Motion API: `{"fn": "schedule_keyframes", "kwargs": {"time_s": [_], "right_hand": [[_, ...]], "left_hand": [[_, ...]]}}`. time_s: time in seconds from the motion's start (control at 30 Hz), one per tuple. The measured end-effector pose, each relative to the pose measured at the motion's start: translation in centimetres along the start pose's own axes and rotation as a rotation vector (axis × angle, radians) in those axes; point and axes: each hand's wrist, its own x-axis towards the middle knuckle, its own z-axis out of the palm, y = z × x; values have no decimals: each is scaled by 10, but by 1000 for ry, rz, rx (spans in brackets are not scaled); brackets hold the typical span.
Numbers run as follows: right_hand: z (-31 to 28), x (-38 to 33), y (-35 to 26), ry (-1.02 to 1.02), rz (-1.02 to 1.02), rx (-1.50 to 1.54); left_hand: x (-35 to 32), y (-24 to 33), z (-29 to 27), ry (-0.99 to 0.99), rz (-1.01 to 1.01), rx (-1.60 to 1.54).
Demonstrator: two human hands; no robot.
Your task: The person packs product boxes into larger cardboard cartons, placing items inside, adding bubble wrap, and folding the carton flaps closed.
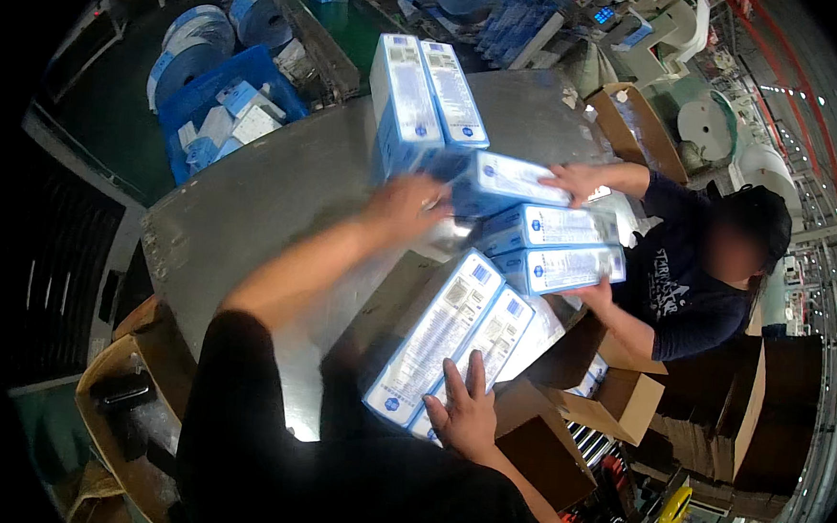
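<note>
The left hand (405,206) – blurred, grip unclear – reaches a blue box (500,182); the right hand (467,410) lies spread on two boxes (452,345) overhanging the worktop (260,194) edge.

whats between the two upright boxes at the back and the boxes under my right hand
In the head view, a co-worker's stack of three blue-and-white boxes lies between the upright boxes and those under the right hand.

A blue crate (221,82) of small packets sits beside film rolls (194,39), with open cardboard cartons (637,131) around the metal table (269,195).
</note>
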Motion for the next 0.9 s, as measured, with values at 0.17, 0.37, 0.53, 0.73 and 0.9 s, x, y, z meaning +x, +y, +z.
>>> {"fn": "schedule_keyframes", "kwargs": {"time_s": [0.17,0.37,0.53,0.73,0.9], "right_hand": [[-6,4,-6,-74,67,0],[-7,21,4,-23,21,7],[-5,29,16,24,-92,37],[39,-31,77,80,-16,543],[25,19,76,-865,439,1487]], "left_hand": [[120,-58,-20,-6,-166,508],[72,-46,9,-104,55,514],[-93,26,5,-402,251,275],[-232,55,-17,-106,-66,60],[-236,8,-19,-596,-932,-788]]}}
